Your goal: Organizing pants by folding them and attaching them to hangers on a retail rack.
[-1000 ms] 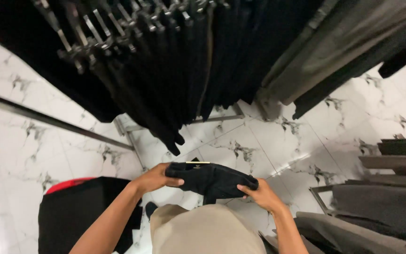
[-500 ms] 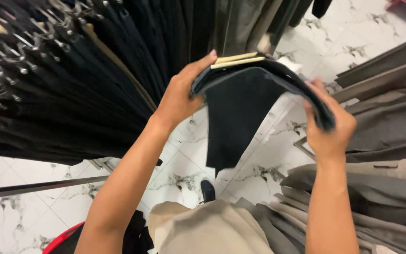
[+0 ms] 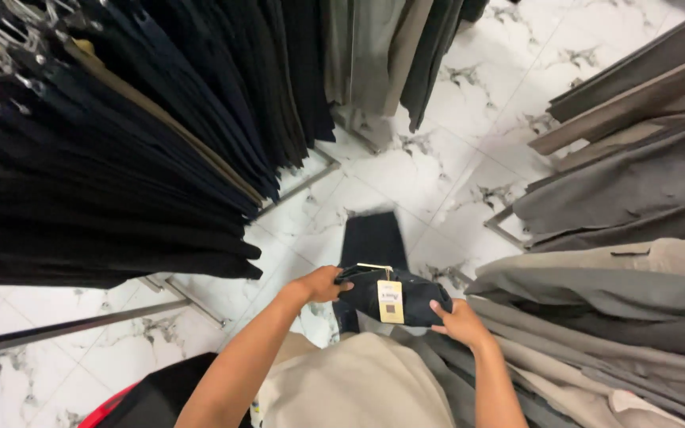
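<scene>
Both-handed, dark trousers (image 3: pixel 382 273) (yellow tag (image 3: pixel 391 302)) hang between crowded racks (image 3: pixel 120 158).

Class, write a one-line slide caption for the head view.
Both hands, left and right, hold dark trousers with a yellow tag between clothing racks.

Both bare forearms reach forward and a little inward from the lower edge of the view. The left hand (image 3: pixel 320 284) is closed, knuckles up, thumb toward the right hand (image 3: pixel 460 321). The right hand sits slightly lower, its fingers curled and its thumb pointing toward the left.
</scene>
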